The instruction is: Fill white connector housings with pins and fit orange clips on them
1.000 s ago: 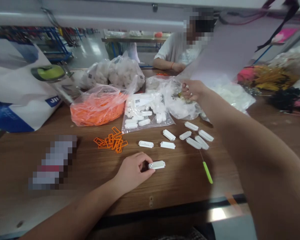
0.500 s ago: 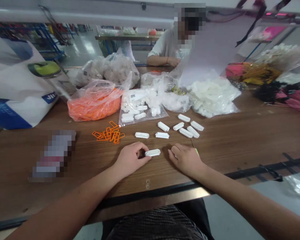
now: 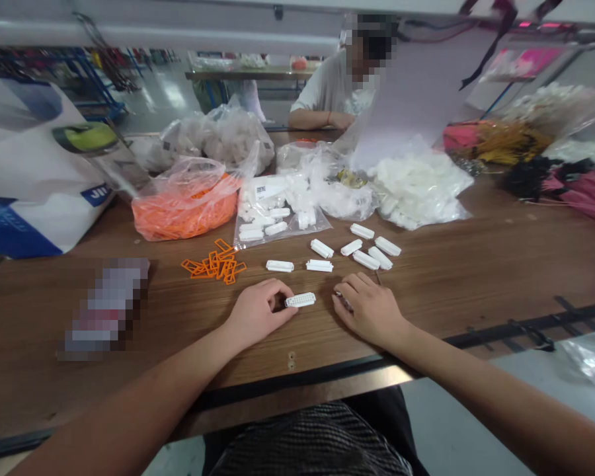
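Observation:
My left hand [image 3: 258, 308] pinches the left end of a white plastic connector housing [image 3: 302, 300] between thumb and fingers. Rows of small holes face up along it. Just right of it, my right hand [image 3: 371, 309] rests on the table with curled fingers. A small part of something shows under those fingers, too hidden to name. Beyond the hands lie several similar white housings, among them one housing [image 3: 279, 266] above my left hand and another housing [image 3: 319, 266] beside it. A loose pile of thin orange rectangular frames [image 3: 218, 263] lies to the left.
Behind the parts stand a bag of orange pieces [image 3: 183, 215], an open bag of white housings [image 3: 258, 198] and another white-filled bag [image 3: 416, 188]. A blurred-out object [image 3: 104, 307] lies at left, near a bottle [image 3: 86, 137]. Across the table sits a person [image 3: 320, 99].
My right hand's fingers have shifted slightly, and a bit of something shows under them. A green spot by that hand no longer shows. My left hand keeps its hold on the connector housing.

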Motion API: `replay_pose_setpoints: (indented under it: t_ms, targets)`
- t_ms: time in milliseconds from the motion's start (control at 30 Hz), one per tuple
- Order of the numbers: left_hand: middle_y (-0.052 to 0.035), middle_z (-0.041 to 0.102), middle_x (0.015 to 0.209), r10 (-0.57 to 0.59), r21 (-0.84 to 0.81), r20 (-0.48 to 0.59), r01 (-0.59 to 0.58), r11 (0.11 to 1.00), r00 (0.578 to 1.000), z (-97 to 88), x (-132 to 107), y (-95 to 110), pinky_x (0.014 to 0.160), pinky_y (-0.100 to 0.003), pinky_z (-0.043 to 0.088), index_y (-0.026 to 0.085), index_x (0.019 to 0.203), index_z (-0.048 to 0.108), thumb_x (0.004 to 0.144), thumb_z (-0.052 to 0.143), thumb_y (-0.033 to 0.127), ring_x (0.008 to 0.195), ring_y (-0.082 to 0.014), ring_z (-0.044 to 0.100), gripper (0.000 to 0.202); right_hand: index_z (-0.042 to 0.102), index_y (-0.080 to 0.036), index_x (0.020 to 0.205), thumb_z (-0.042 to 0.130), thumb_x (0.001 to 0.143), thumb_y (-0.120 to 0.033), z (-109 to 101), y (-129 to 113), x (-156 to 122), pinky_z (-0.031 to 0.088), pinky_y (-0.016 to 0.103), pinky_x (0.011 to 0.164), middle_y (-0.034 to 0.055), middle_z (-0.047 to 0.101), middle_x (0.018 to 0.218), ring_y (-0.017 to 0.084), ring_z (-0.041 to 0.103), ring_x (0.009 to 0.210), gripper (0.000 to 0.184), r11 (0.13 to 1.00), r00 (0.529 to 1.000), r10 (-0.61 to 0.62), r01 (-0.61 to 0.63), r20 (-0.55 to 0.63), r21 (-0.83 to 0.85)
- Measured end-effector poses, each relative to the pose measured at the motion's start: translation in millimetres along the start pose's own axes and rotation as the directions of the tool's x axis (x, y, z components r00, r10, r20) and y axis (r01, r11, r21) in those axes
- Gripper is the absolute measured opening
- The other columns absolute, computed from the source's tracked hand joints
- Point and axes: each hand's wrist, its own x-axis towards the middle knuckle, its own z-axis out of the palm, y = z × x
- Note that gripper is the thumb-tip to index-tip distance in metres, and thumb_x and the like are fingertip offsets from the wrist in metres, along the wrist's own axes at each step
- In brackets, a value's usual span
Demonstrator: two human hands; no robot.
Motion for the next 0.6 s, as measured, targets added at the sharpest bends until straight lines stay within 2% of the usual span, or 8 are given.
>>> replay_pose_setpoints:
  t_ms: [167,267,367,467,533,600]
  targets:
    - [0.0063,0.048,0.060,-0.008,-0.004,0.004,0.008,1.000,1.000,-0.5,0.6,0.0,0.054,-0.022,0.033,0.019,0.083,0.064,0.076,0.066,0.030,0.051,-0.0095,0.043,0.013,0.068,-0.016,0.084,0.043,0.095,-0.026,-5.8,4.5,-2.2,0.036,0.027,0.057,0.0068,0.070,0.083,0.019,0.060,0.081,0.029,0.999,1.000,0.008,-0.008,0.010,0.044]
    - [0.0064,0.048,0.060,-0.011,-0.002,0.011,0.011,1.000,1.000,-1.7,0.8,0.8,0.055,-0.022,0.033,0.019,0.084,0.064,0.076,0.066,0.030,0.051,-0.0093,0.042,0.013,0.068,-0.015,0.088,0.037,0.097,-0.024,-10.2,8.9,-1.4,0.040,0.028,0.063,0.0084,0.071,0.083,0.020,0.062,0.081,0.034,0.990,0.999,0.045,-0.048,0.030,0.130]
    - [0.0066,0.047,0.060,-0.007,0.003,0.006,0.007,1.000,1.000,-1.6,0.9,0.5,0.055,-0.022,0.033,0.020,0.085,0.065,0.076,0.066,0.030,0.051,-0.0090,0.040,0.015,0.068,-0.016,0.091,0.036,0.097,-0.027,-17.0,16.3,1.6,0.045,0.030,0.070,0.0091,0.071,0.087,0.020,0.064,0.082,0.034,0.943,0.989,0.127,-0.146,0.080,0.301]
    - [0.0067,0.046,0.060,-0.012,-0.004,-0.001,0.012,1.000,1.000,-0.1,1.1,-1.0,0.054,-0.022,0.032,0.020,0.085,0.066,0.076,0.066,0.031,0.051,-0.0090,0.040,0.014,0.069,-0.020,0.093,0.044,0.094,-0.032,-26.2,29.5,6.5,0.049,0.031,0.073,0.0061,0.073,0.090,0.019,0.065,0.082,0.028,0.828,0.962,0.229,-0.274,0.151,0.490]
    - [0.0070,0.046,0.059,-0.015,-0.013,-0.005,0.015,1.000,1.000,0.9,1.2,-2.1,0.054,-0.021,0.032,0.020,0.084,0.066,0.075,0.066,0.031,0.050,-0.0088,0.040,0.014,0.071,-0.022,0.090,0.050,0.089,-0.032,-32.6,40.4,10.0,0.050,0.031,0.073,0.0041,0.074,0.091,0.018,0.066,0.081,0.022,0.771,0.936,0.285,-0.351,0.205,0.532]
    - [0.0071,0.046,0.059,-0.016,-0.016,-0.004,0.016,1.000,1.000,1.2,1.2,-2.6,0.054,-0.021,0.032,0.020,0.084,0.065,0.075,0.066,0.030,0.050,-0.0087,0.040,0.014,0.073,-0.022,0.082,0.055,0.085,-0.030,-38.1,50.5,12.6,0.050,0.032,0.072,0.0031,0.074,0.086,0.019,0.067,0.078,0.019,0.775,0.903,0.310,-0.421,0.296,0.472]
